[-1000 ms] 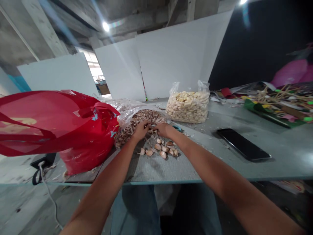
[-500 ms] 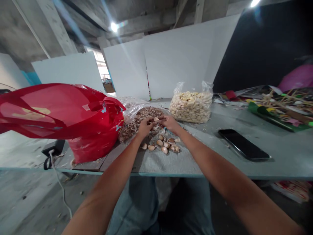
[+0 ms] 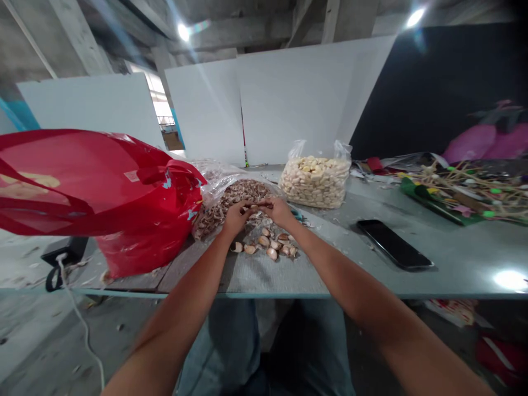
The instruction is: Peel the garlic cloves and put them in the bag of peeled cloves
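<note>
Head view: my left hand [image 3: 236,218] and right hand [image 3: 277,210] pinch one garlic clove [image 3: 254,208] together above loose cloves [image 3: 268,246].

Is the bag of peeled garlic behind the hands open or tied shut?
Open. The clear bag stands upright on the table, its top edges spread apart, with peeled cloves heaped up to the mouth and no knot showing.
</note>
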`<state>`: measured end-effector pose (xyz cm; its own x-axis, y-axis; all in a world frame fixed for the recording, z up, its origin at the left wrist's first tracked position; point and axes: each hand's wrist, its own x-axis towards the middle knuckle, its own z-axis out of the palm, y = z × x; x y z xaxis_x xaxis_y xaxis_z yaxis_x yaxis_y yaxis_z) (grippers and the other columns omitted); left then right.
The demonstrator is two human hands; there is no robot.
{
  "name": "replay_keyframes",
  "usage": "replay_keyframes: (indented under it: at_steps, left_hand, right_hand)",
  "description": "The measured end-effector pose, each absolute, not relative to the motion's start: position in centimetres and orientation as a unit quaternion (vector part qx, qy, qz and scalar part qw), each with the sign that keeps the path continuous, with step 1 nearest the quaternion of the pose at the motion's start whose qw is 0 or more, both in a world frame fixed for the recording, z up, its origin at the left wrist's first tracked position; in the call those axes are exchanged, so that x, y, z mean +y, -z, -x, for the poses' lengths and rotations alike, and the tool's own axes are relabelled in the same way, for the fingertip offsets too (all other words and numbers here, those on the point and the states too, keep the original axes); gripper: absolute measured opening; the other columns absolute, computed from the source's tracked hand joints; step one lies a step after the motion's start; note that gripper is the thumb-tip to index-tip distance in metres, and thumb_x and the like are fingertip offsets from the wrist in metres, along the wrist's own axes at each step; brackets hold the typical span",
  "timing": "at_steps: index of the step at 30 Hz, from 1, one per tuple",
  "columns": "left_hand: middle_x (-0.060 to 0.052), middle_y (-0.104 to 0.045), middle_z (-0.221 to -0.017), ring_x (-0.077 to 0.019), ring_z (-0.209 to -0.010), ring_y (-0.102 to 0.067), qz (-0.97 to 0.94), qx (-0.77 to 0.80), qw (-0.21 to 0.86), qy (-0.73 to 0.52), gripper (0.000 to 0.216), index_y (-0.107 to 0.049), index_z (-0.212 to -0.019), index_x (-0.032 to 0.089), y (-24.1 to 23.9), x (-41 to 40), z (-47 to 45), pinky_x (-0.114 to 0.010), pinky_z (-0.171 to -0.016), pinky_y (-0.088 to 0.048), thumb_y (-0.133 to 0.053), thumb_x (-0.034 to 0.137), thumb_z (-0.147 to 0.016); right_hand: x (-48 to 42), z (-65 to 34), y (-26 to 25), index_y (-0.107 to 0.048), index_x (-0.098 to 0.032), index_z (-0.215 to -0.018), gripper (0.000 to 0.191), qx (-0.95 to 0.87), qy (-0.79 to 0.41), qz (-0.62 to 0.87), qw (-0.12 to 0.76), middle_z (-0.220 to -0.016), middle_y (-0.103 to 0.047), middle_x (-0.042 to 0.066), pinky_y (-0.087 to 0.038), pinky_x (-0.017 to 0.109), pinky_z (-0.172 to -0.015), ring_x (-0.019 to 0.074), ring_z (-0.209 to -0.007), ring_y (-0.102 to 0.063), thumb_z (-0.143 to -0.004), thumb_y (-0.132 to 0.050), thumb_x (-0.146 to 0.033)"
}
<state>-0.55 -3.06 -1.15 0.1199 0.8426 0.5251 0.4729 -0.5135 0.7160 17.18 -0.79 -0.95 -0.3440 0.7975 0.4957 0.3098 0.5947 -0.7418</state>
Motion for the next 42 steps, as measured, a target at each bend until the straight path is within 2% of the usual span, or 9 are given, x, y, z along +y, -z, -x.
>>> replay_keyframes:
  at_steps: [3,8,12,21,25,30,36,42]
  left_hand:
    - [-0.003,-0.070,-0.081,-0.0127,-0.060,-0.057,-0.740,0.467,0.134,-0.466,0.031,-0.070,-0.103,0.017,1.4,-3.0,0.9,-0.024,-0.060,-0.044,-0.060,0.037,-0.081]
    - [-0.003,-0.070,-0.080,-0.0140,-0.063,-0.059,-0.766,0.478,0.079,-0.422,0.032,-0.070,-0.108,0.020,1.6,-3.2,1.3,-0.025,-0.065,-0.045,-0.060,0.036,-0.082]
    - [-0.003,-0.069,-0.072,-0.0139,-0.061,-0.059,-0.764,0.492,0.086,-0.409,0.033,-0.071,-0.109,0.019,1.6,-3.3,1.3,-0.024,-0.063,-0.044,-0.060,0.035,-0.082]
    - [-0.004,-0.071,-0.077,-0.0120,-0.056,-0.058,-0.748,0.484,0.143,-0.432,0.029,-0.073,-0.103,0.017,2.1,-2.5,1.3,-0.022,-0.058,-0.044,-0.060,0.029,-0.080]
    - [-0.003,-0.070,-0.073,-0.0108,-0.053,-0.056,-0.742,0.475,0.169,-0.442,0.028,-0.073,-0.100,0.016,2.0,-2.6,1.2,-0.021,-0.055,-0.043,-0.061,0.030,-0.079]
    - [-0.003,-0.070,-0.074,-0.0102,-0.052,-0.054,-0.735,0.461,0.191,-0.460,0.027,-0.074,-0.096,0.015,2.0,-2.5,1.2,-0.021,-0.053,-0.042,-0.062,0.032,-0.078]
    - [-0.002,-0.069,-0.071,-0.0096,-0.051,-0.054,-0.738,0.459,0.192,-0.456,0.026,-0.074,-0.094,0.015,2.0,-2.5,1.3,-0.020,-0.051,-0.041,-0.063,0.032,-0.078]
    - [-0.003,-0.071,-0.077,-0.0092,-0.052,-0.054,-0.724,0.443,0.208,-0.487,0.025,-0.073,-0.093,0.016,1.9,-2.6,1.0,-0.020,-0.052,-0.042,-0.063,0.033,-0.078]
  right_hand:
    - [-1.1,-17.3,0.6,-0.074,-0.018,-0.093,0.018,-0.795,-0.190,0.358,0.451,-0.089,-0.073,0.007,-0.049,0.032,-0.078,0.0208,-0.084,-0.066,-0.084,-0.061,-0.027]
    - [-1.7,-17.4,-0.2,-0.075,-0.016,-0.093,0.020,-0.817,-0.152,0.379,0.406,-0.087,-0.074,0.006,-0.048,0.028,-0.073,0.0194,-0.080,-0.067,-0.083,-0.060,-0.025]
    - [-2.2,-17.2,-0.8,-0.076,-0.015,-0.094,0.022,-0.825,-0.125,0.407,0.372,-0.083,-0.074,0.007,-0.047,0.027,-0.069,0.0188,-0.076,-0.066,-0.081,-0.058,-0.020]
    - [-3.0,-17.3,-2.0,-0.074,-0.013,-0.100,0.027,-0.843,-0.116,0.422,0.313,-0.087,-0.074,0.009,-0.047,0.028,-0.073,0.0190,-0.079,-0.066,-0.083,-0.055,-0.019]
    - [-3.2,-17.1,-2.0,-0.073,-0.012,-0.102,0.028,-0.844,-0.109,0.435,0.293,-0.085,-0.074,0.008,-0.047,0.028,-0.075,0.0191,-0.080,-0.066,-0.082,-0.054,-0.019]
    - [-3.5,-16.5,-1.7,-0.071,-0.012,-0.103,0.029,-0.833,-0.063,0.459,0.301,-0.088,-0.073,0.010,-0.045,0.028,-0.077,0.0194,-0.082,-0.065,-0.081,-0.054,-0.020]
    - [-3.4,-16.3,-1.5,-0.072,-0.012,-0.100,0.028,-0.830,-0.065,0.465,0.302,-0.085,-0.072,0.008,-0.044,0.027,-0.076,0.0180,-0.080,-0.063,-0.079,-0.054,-0.021]
    - [-2.8,-16.5,-0.9,-0.071,-0.011,-0.094,0.026,-0.804,-0.131,0.445,0.373,-0.076,-0.070,0.006,-0.043,0.024,-0.065,0.0151,-0.068,-0.061,-0.077,-0.054,-0.022]
